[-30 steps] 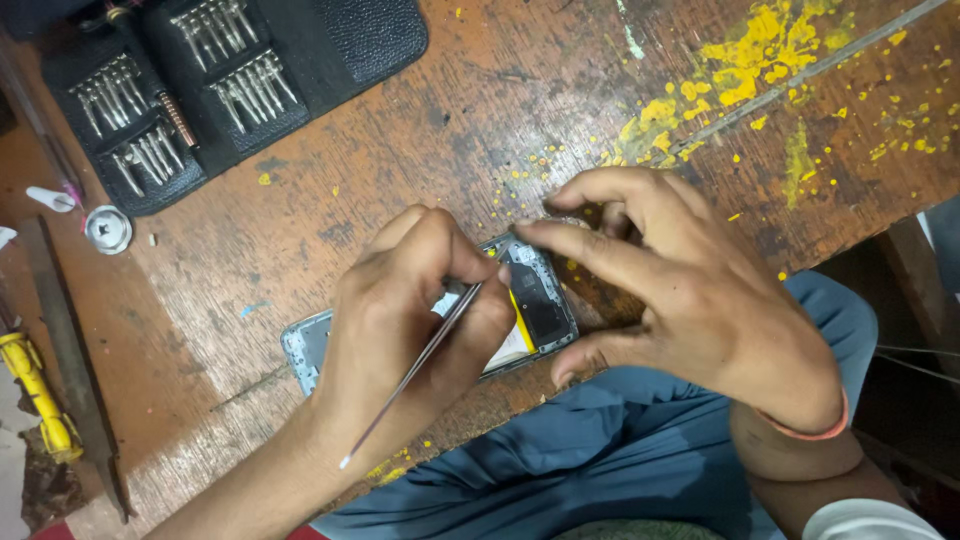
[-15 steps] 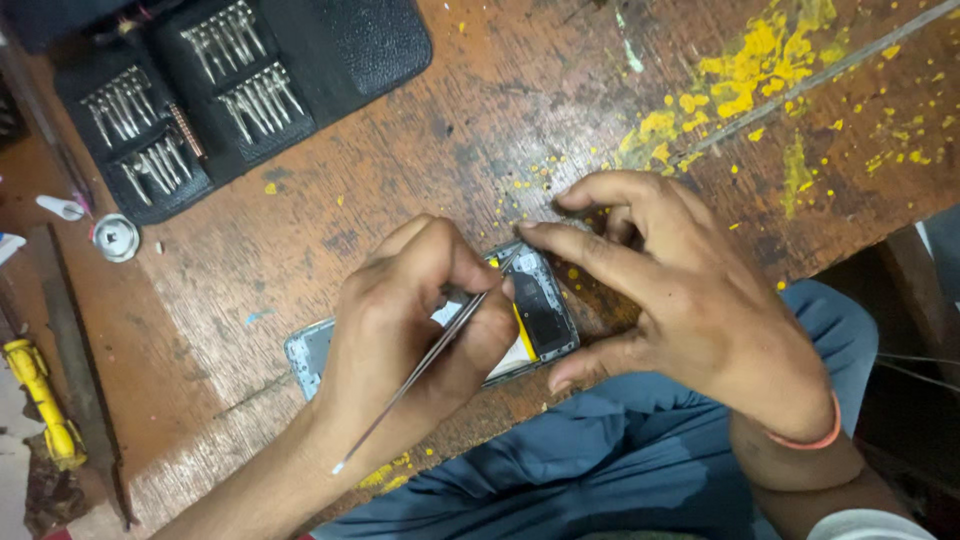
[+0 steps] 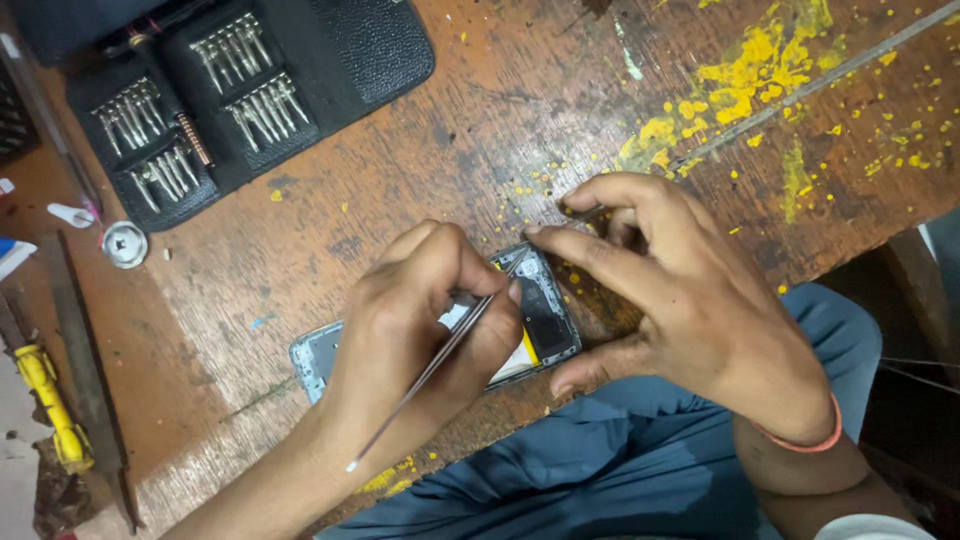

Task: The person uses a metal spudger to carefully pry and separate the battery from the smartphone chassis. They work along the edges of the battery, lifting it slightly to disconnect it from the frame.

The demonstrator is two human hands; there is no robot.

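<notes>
1. I see an opened phone (image 3: pixel 545 320) lying flat at the near edge of the desk (image 3: pixel 420 170), its dark inside facing up, with a yellow strip showing beside the left hand.
2. My left hand (image 3: pixel 420 320) rests over the phone's middle, wrist low at the desk edge, fingers (image 3: pixel 450 255) curled and pinched on thin metal tweezers (image 3: pixel 440 360), whose tip reaches the phone's far end and whose tail slants back toward my forearm.
3. My right hand (image 3: pixel 690 300) arches over the phone's right end: the forefinger lies along its top edge and the thumb presses its near corner, so the fingers clamp the phone.
4. An orange band (image 3: pixel 800 440) circles the right wrist.
5. Yellow paint splashes (image 3: pixel 740 60) mark the desk toward the far right corner.
6. A black bit case (image 3: pixel 230 100) lies open at the far left corner, rows of silver bits showing.
7. A yellow-handled tool (image 3: pixel 50 405) lies by the left edge.
</notes>
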